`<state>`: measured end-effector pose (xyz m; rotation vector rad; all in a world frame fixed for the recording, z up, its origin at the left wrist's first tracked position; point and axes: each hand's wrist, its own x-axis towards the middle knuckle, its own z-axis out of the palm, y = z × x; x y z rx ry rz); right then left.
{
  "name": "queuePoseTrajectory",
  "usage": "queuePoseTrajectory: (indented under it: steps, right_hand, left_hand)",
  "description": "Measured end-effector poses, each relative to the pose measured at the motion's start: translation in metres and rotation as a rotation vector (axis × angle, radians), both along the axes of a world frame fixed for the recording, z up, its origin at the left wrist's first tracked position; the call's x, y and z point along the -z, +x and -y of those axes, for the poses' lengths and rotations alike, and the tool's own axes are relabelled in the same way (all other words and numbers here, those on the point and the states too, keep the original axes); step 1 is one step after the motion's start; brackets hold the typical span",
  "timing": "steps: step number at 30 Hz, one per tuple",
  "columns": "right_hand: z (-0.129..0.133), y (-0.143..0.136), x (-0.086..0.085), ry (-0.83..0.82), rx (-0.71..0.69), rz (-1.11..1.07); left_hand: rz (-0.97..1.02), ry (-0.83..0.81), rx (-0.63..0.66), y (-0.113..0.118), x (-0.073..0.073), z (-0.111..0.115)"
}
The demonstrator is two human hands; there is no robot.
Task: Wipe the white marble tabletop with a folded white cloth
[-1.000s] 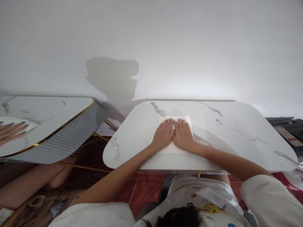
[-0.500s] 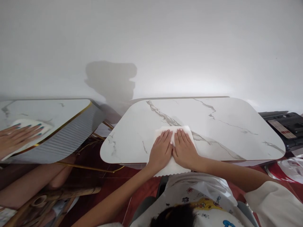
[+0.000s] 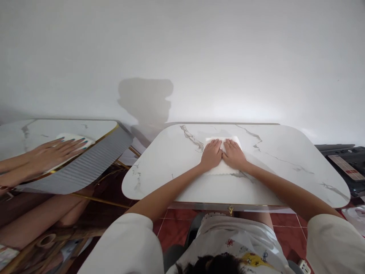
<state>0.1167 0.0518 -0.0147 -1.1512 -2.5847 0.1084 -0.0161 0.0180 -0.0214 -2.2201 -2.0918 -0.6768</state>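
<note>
My left hand (image 3: 211, 155) and my right hand (image 3: 234, 154) lie side by side, palms down, pressing on a folded white cloth (image 3: 221, 170) with a wavy edge. Their fingers are stretched out flat and point toward the wall, and the thumbs meet in the middle. Under them the cloth rests wholly on the white, grey-veined marble-look tabletop (image 3: 159, 160), about halfway back. Whether it is fabric or a paper towel I cannot tell.
To the left, another person's hands (image 3: 54, 152) lie on a white cloth (image 3: 88, 141) on a similar gold-edged table (image 3: 71, 125). A black appliance (image 3: 353, 167) stands beyond the right end. A wall (image 3: 199, 57) rises behind. A small gold fitting (image 3: 230, 210) hangs at the front edge.
Both my hands have moved forward with the cloth, from the table's front edge toward the wall. The other person's hands and cloth have shifted to the right and forward.
</note>
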Motion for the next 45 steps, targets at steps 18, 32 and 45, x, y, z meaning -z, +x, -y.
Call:
queuePoseTrajectory:
  steps: [18, 32, 45]
  right_hand:
    - [-0.181, -0.038, 0.006, 0.055, -0.156, -0.12]
    - [-0.121, 0.038, 0.012, 0.106, 0.092, -0.055]
    - [0.011, 0.037, 0.008, 0.104, 0.084, -0.039]
  left_hand:
    - [-0.149, 0.05, -0.194, -0.019, -0.001, -0.157]
    - [-0.13, 0.025, 0.025, 0.046, 0.0, -0.12]
    - [-0.13, -0.079, 0.04, 0.042, -0.004, 0.006]
